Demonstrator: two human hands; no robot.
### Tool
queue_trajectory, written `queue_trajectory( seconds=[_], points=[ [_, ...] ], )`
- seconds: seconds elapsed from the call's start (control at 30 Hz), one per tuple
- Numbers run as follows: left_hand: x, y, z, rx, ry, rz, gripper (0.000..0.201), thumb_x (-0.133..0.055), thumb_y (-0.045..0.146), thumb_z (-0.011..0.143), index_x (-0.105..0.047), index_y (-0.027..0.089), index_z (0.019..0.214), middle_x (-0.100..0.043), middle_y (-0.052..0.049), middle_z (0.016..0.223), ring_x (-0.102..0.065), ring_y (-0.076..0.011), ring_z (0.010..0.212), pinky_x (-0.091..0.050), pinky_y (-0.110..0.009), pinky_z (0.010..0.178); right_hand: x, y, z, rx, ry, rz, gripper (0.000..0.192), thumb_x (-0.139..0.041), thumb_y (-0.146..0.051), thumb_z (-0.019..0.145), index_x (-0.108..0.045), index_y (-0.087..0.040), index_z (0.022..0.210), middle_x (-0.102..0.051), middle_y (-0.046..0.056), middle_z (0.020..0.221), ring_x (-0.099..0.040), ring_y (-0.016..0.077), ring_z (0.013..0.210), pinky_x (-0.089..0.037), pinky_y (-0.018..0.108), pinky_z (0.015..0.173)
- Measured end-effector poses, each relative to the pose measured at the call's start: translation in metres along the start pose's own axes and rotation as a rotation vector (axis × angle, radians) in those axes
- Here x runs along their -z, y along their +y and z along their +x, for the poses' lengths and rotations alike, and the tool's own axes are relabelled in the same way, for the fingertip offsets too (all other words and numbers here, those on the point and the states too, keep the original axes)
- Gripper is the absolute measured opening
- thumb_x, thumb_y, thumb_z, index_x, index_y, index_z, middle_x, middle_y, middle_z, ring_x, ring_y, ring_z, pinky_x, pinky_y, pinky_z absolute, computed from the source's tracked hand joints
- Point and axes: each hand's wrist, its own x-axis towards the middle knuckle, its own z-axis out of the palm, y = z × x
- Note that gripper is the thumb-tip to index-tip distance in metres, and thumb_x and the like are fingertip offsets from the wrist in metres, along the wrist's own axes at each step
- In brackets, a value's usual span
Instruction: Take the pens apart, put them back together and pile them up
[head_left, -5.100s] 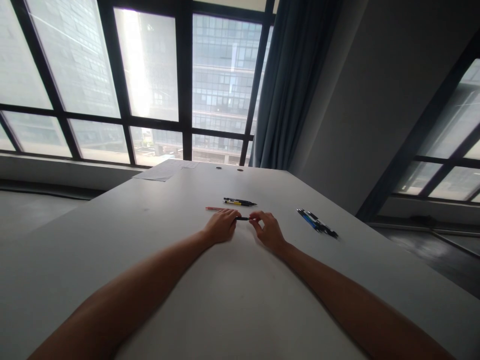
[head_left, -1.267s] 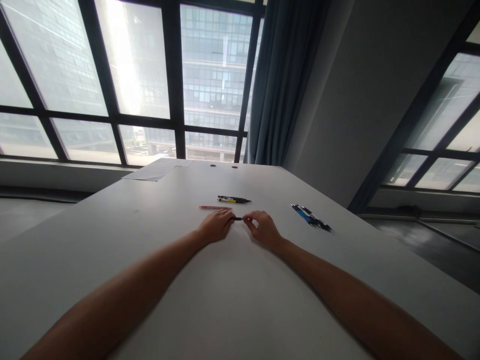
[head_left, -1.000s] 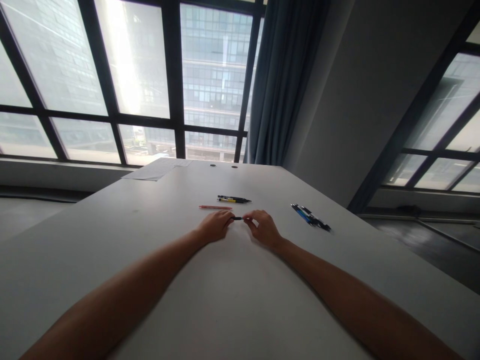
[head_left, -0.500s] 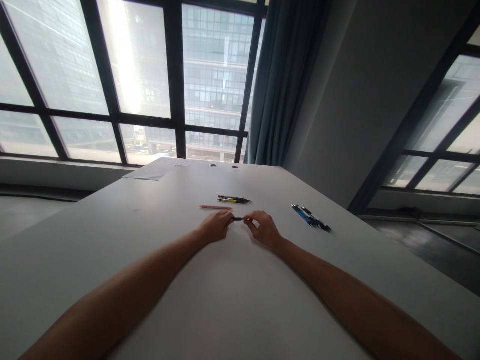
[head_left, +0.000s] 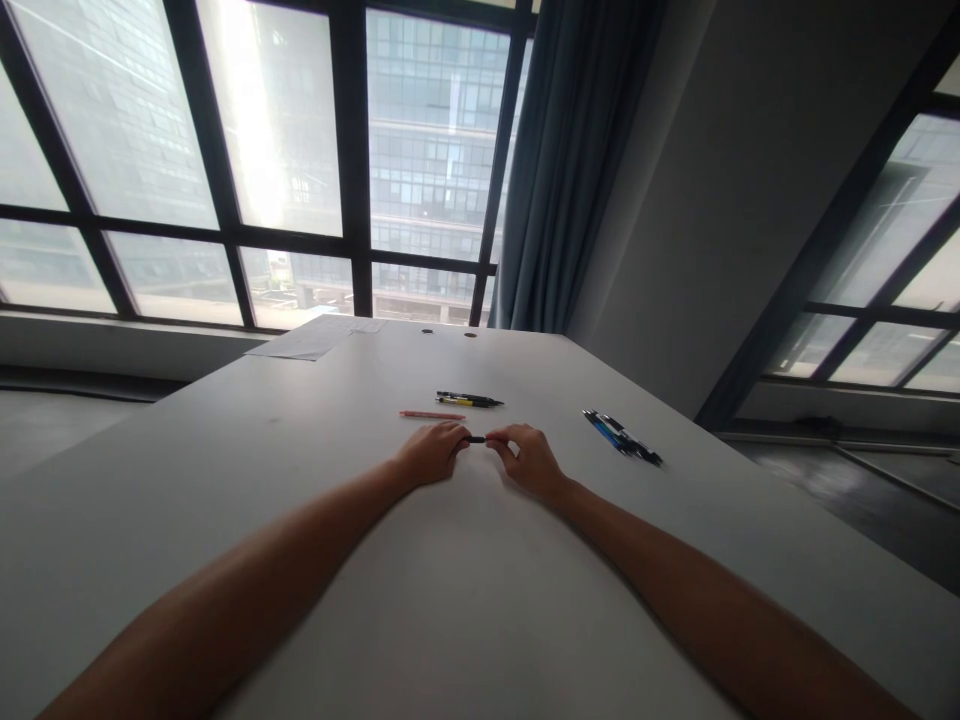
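Observation:
Both my arms reach out over a white table (head_left: 465,600). My left hand (head_left: 431,452) is closed around one end of a thin black pen (head_left: 477,439). My right hand (head_left: 529,460) pinches the pen's other end between thumb and fingertips. Only a short black stretch of the pen shows between the two hands, just above the tabletop. A slim red pen (head_left: 431,414) lies just beyond my left hand.
Two pens, one black and one with a yellow body (head_left: 468,400), lie side by side farther back. A bunch of blue and black pens (head_left: 622,437) rests to the right. Paper sheets (head_left: 319,338) sit at the table's far end by the window.
My hands have drawn slightly closer together, so less of the black pen shows between them than five seconds ago. The view shifted a little; the other pens stayed put.

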Motion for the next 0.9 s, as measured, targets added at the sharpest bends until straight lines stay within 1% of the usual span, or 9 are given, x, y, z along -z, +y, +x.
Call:
queue_trajectory(
  seconds=[0.13,0.27,0.4,0.53,0.6,0.73,0.83,0.9],
  points=[
    [-0.0001,0.0002,0.0003,0.002,0.006,-0.023,0.018,-0.045,0.021,0.091,-0.061,0.019,0.098,-0.07,-0.009,0.098,-0.066,-0.0227,0.092,-0.053,-0.034,0.08,-0.0024,0.0017,-0.0003,-0.007,-0.017,-0.042,0.013,-0.058,-0.024,0.087,-0.07,-0.021,0.092,-0.073,0.004,0.083,-0.065,0.0197,0.078,-0.046,0.033,0.078],
    [-0.0007,-0.0005,0.0003,-0.003,0.01,-0.035,0.018,-0.045,0.021,0.09,-0.062,0.019,0.099,-0.07,-0.009,0.098,-0.066,-0.0223,0.092,-0.053,-0.033,0.08,-0.0018,0.0028,0.0002,0.007,-0.04,-0.109,0.015,-0.054,-0.028,0.091,-0.067,-0.021,0.091,-0.071,0.003,0.077,-0.063,0.0189,0.073,-0.043,0.032,0.077],
    [-0.001,-0.0008,-0.0003,-0.021,0.012,-0.053,0.02,-0.044,0.023,0.091,-0.062,0.02,0.1,-0.07,-0.009,0.097,-0.066,-0.0223,0.091,-0.053,-0.033,0.08,-0.0001,0.0024,0.0012,0.076,-0.056,-0.205,0.024,-0.046,-0.033,0.096,-0.065,-0.019,0.089,-0.07,0.006,0.08,-0.061,0.0193,0.072,-0.04,0.032,0.074],
    [-0.0017,-0.0008,-0.0012,-0.026,0.009,-0.057,0.024,-0.041,0.025,0.093,-0.062,0.018,0.103,-0.07,-0.011,0.098,-0.066,-0.0227,0.089,-0.053,-0.034,0.079,0.0034,0.0003,0.0034,0.119,-0.081,-0.303,0.033,-0.039,-0.036,0.099,-0.063,-0.017,0.085,-0.068,0.008,0.076,-0.059,0.018,0.068,-0.037,0.032,0.072],
    [-0.0023,-0.0012,-0.0017,-0.02,-0.003,-0.048,0.026,-0.04,0.024,0.093,-0.062,0.018,0.105,-0.07,-0.011,0.097,-0.066,-0.0228,0.087,-0.053,-0.034,0.077,0.0052,-0.0004,0.0044,0.155,-0.09,-0.295,0.036,-0.037,-0.038,0.099,-0.062,-0.017,0.085,-0.068,0.009,0.077,-0.059,0.0181,0.069,-0.037,0.032,0.073],
    [-0.0032,-0.0021,-0.002,-0.006,-0.025,-0.035,0.027,-0.039,0.025,0.093,-0.062,0.016,0.106,-0.071,-0.012,0.092,-0.067,-0.0234,0.082,-0.052,-0.034,0.072,0.0055,0.0011,0.0042,0.221,-0.076,-0.189,0.034,-0.037,-0.04,0.099,-0.063,-0.019,0.092,-0.069,0.008,0.083,-0.059,0.0188,0.072,-0.04,0.033,0.074],
    [-0.0034,-0.0021,-0.0018,0.001,-0.032,-0.029,0.027,-0.039,0.025,0.094,-0.062,0.017,0.105,-0.07,-0.011,0.091,-0.067,-0.0237,0.08,-0.052,-0.034,0.071,0.0041,0.0027,0.0029,0.206,-0.041,-0.171,0.034,-0.038,-0.04,0.099,-0.063,-0.018,0.094,-0.069,0.008,0.084,-0.059,0.0187,0.074,-0.041,0.032,0.073],
    [-0.003,-0.0015,-0.0019,0.003,-0.03,-0.027,0.026,-0.04,0.025,0.094,-0.062,0.018,0.105,-0.07,-0.011,0.091,-0.067,-0.0228,0.08,-0.052,-0.033,0.071,0.0037,0.0024,0.0023,0.184,-0.05,-0.199,0.035,-0.037,-0.041,0.099,-0.063,-0.018,0.092,-0.069,0.008,0.081,-0.059,0.0181,0.071,-0.04,0.031,0.072]
  ],
)
